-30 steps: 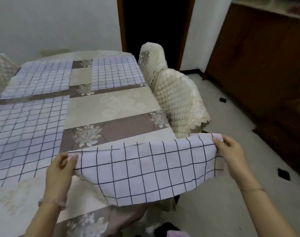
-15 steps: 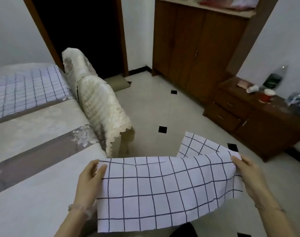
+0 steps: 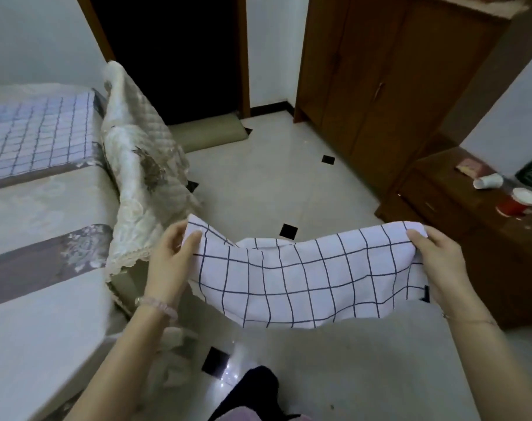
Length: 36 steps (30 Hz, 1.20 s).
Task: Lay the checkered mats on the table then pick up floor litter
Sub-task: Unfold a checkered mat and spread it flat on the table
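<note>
Checkered mat (image 3: 304, 281) held in the air over the floor (image 3: 334, 360), off to the right of the surface (image 3: 31, 314), not on it yet. Left hand (image 3: 170, 256) pinching the top left corner, right hand (image 3: 438, 262) clamped on the bunched right edge; both grips closed on the cloth. Spread wide apart, probably to keep the cloth open for laying flat; middle sagging, top edge slack. Another checkered mat (image 3: 37, 141) lying flat at the far end of the surface beside the covered chair (image 3: 143, 177). Near part of the surface bare, likely the spot for this one. No obvious litter on the visible floor, only dark tile insets.
</note>
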Tool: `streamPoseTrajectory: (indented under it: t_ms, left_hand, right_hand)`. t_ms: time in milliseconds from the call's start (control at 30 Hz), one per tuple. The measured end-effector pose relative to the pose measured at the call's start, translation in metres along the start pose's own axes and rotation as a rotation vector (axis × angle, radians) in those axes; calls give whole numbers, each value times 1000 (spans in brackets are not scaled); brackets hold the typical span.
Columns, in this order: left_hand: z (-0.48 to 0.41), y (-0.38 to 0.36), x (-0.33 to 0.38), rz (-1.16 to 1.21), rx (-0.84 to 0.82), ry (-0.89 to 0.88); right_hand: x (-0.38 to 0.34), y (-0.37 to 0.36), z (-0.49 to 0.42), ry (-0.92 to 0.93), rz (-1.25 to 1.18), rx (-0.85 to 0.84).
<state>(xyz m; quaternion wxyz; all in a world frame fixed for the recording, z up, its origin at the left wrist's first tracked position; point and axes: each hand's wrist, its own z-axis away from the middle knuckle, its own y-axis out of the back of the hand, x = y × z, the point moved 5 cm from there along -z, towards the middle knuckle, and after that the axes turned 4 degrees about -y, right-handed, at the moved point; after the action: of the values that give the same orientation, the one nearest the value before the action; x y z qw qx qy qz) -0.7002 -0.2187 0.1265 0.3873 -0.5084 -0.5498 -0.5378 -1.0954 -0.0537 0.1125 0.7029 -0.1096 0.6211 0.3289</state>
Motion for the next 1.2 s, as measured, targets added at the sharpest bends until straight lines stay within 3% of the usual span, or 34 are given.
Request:
streamPoseTrajectory:
  t_ms: [300, 567, 867, 1200]
  left_hand:
    - [-115, 25, 31, 115, 324, -115]
    - [-197, 125, 52, 113, 718, -174]
    - [-119, 238, 15, -66, 1276, 8]
    - [-30, 273, -34, -64, 1828, 273]
  right_hand:
    - [-89, -132, -117, 136, -48, -212]
    - [-211, -338, -175, 263, -142, -560]
    - [-249, -593, -94, 338, -41, -1152]
    - [-246, -807, 44, 378, 187, -1713]
